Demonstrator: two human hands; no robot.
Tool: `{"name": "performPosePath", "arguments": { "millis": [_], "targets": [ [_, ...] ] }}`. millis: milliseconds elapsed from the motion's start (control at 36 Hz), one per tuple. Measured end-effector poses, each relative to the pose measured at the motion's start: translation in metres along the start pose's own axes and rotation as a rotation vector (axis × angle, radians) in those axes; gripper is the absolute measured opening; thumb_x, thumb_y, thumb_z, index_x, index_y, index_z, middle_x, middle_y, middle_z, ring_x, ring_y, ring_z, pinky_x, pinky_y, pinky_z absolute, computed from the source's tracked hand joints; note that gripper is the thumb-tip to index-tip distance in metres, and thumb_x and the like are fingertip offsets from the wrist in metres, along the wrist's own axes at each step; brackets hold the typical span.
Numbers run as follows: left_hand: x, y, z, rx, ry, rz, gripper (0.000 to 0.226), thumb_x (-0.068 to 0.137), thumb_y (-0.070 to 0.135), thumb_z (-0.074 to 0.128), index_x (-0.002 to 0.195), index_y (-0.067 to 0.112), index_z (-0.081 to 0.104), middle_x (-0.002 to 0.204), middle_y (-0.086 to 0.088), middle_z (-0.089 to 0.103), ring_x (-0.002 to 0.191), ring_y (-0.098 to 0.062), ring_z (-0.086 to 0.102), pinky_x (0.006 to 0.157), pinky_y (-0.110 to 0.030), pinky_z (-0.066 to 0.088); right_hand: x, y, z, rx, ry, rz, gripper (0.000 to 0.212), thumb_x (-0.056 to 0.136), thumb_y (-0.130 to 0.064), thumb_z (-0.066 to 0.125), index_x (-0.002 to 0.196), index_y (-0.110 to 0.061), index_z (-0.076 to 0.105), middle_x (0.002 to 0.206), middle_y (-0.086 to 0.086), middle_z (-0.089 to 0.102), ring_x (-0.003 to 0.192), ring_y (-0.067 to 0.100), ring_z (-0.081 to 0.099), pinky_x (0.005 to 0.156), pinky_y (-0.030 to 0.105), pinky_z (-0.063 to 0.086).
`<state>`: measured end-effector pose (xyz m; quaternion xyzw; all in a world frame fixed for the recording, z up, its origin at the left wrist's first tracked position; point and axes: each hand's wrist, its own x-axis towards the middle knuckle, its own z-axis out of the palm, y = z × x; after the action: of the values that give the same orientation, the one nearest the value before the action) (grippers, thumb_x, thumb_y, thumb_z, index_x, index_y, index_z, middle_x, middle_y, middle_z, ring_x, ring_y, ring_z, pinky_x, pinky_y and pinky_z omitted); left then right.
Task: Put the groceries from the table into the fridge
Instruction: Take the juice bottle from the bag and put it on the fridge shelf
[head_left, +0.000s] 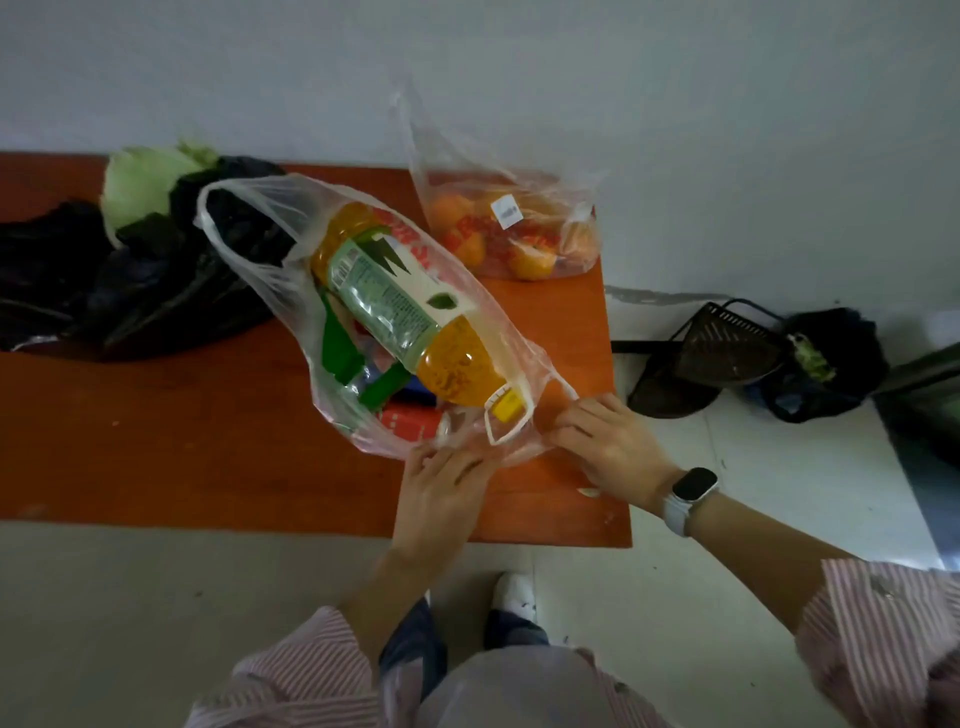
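Observation:
A clear plastic bag (291, 244) lies on the orange table (171, 441). Inside it is a large bottle of orange drink (410, 306) with a yellow cap, on top of green-and-red packets. My left hand (441, 488) pinches the bag's near edge. My right hand (602, 441) pinches the bag's plastic beside the bottle cap. A second clear bag of oranges (519, 234) sits at the table's far right. A pale green cabbage (143, 182) pokes out of a black bag (130, 280) at the far left.
The table stands against a white wall. On the floor to the right lie a black mesh basket (711, 353) and a dark bag (831, 364). A dark glass edge (924, 405) shows at the far right. My shoes are below the table's front edge.

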<state>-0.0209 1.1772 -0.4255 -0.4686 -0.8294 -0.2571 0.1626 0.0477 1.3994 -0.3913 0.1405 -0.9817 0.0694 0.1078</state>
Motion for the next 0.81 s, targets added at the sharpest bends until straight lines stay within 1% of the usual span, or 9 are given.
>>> {"name": "performPosePath", "arguments": {
  "millis": [111, 222, 333, 389, 472, 556, 639, 722, 806],
  "targets": [
    [-0.006, 0.012, 0.017, 0.093, -0.221, -0.186, 0.033, 0.083, 0.017, 0.056, 0.115, 0.021, 0.061, 0.115, 0.001, 0.064, 0.108, -0.016, 0.059, 0.087, -0.037, 0.041, -0.007, 0.013, 0.018, 0.026, -0.043, 0.121, 0.028, 0.072, -0.006, 0.053, 0.090, -0.018, 0.070, 0.085, 0.002, 0.067, 0.084, 0.020, 0.053, 0.072, 0.030, 0.038],
    [-0.009, 0.023, 0.024, 0.065, -0.315, -0.318, 0.033, 0.088, 0.026, 0.042, 0.116, 0.021, 0.059, 0.117, 0.001, 0.061, 0.110, -0.017, 0.057, 0.094, -0.042, 0.040, -0.013, 0.016, 0.027, 0.163, -0.135, 0.224, 0.039, 0.065, 0.003, 0.070, 0.096, -0.019, 0.071, 0.089, 0.003, 0.067, 0.082, 0.027, 0.061, 0.068, 0.036, 0.051],
    [-0.010, 0.023, 0.017, 0.032, -0.222, -0.355, 0.033, 0.090, 0.023, 0.041, 0.116, 0.019, 0.061, 0.121, 0.002, 0.060, 0.115, -0.016, 0.053, 0.101, -0.040, 0.031, -0.004, 0.010, 0.015, 0.407, -0.007, 0.385, 0.026, 0.084, -0.006, 0.054, 0.109, -0.011, 0.062, 0.110, 0.007, 0.061, 0.091, 0.024, 0.061, 0.075, 0.026, 0.046],
    [-0.011, 0.019, 0.013, 0.052, -0.172, -0.362, 0.030, 0.090, 0.022, 0.043, 0.113, 0.017, 0.062, 0.120, -0.001, 0.061, 0.115, -0.019, 0.053, 0.101, -0.039, 0.030, 0.008, 0.011, 0.008, 0.527, 0.069, 0.449, 0.032, 0.088, -0.012, 0.054, 0.120, -0.011, 0.053, 0.120, 0.006, 0.055, 0.088, 0.019, 0.060, 0.074, 0.028, 0.049],
    [-0.011, 0.013, 0.008, 0.098, -0.156, -0.392, 0.033, 0.090, 0.024, 0.041, 0.114, 0.014, 0.061, 0.120, -0.005, 0.061, 0.115, -0.023, 0.054, 0.102, -0.042, 0.030, 0.031, 0.014, 0.008, 0.588, 0.018, 0.485, 0.052, 0.090, -0.024, 0.056, 0.138, -0.022, 0.035, 0.137, 0.001, 0.043, 0.082, 0.014, 0.061, 0.071, 0.030, 0.053],
    [-0.010, 0.012, 0.007, 0.125, -0.225, -0.415, 0.040, 0.091, 0.027, 0.038, 0.127, 0.015, 0.054, 0.134, -0.005, 0.052, 0.125, -0.022, 0.046, 0.107, -0.045, 0.027, 0.045, 0.014, 0.018, 0.597, -0.112, 0.487, 0.061, 0.091, -0.031, 0.054, 0.143, -0.029, 0.024, 0.129, 0.003, 0.052, 0.088, 0.018, 0.061, 0.073, 0.035, 0.053],
    [-0.014, 0.010, 0.010, 0.143, -0.328, -0.416, 0.049, 0.093, 0.031, 0.035, 0.140, 0.019, 0.036, 0.148, -0.005, 0.036, 0.137, -0.022, 0.030, 0.111, -0.049, 0.019, 0.046, 0.014, 0.031, 0.546, -0.208, 0.520, 0.041, 0.093, -0.025, 0.051, 0.132, -0.022, 0.041, 0.109, 0.012, 0.062, 0.089, 0.025, 0.060, 0.077, 0.041, 0.051],
    [-0.020, 0.008, 0.016, 0.194, -0.423, -0.413, 0.058, 0.093, 0.034, 0.030, 0.147, 0.021, 0.016, 0.155, -0.006, 0.021, 0.143, -0.022, 0.017, 0.112, -0.052, 0.015, 0.045, 0.016, 0.037, 0.557, -0.152, 0.533, 0.017, 0.091, -0.017, 0.051, 0.106, -0.013, 0.060, 0.099, 0.011, 0.063, 0.089, 0.026, 0.058, 0.077, 0.037, 0.048],
    [-0.023, 0.009, 0.018, 0.222, -0.472, -0.411, 0.057, 0.093, 0.036, 0.029, 0.147, 0.021, 0.018, 0.156, -0.007, 0.016, 0.144, -0.024, 0.013, 0.112, -0.054, 0.015, 0.043, 0.021, 0.044, 0.587, -0.101, 0.553, 0.015, 0.090, -0.012, 0.053, 0.098, -0.011, 0.065, 0.097, 0.011, 0.065, 0.086, 0.024, 0.059, 0.076, 0.035, 0.049]
  ]
}}
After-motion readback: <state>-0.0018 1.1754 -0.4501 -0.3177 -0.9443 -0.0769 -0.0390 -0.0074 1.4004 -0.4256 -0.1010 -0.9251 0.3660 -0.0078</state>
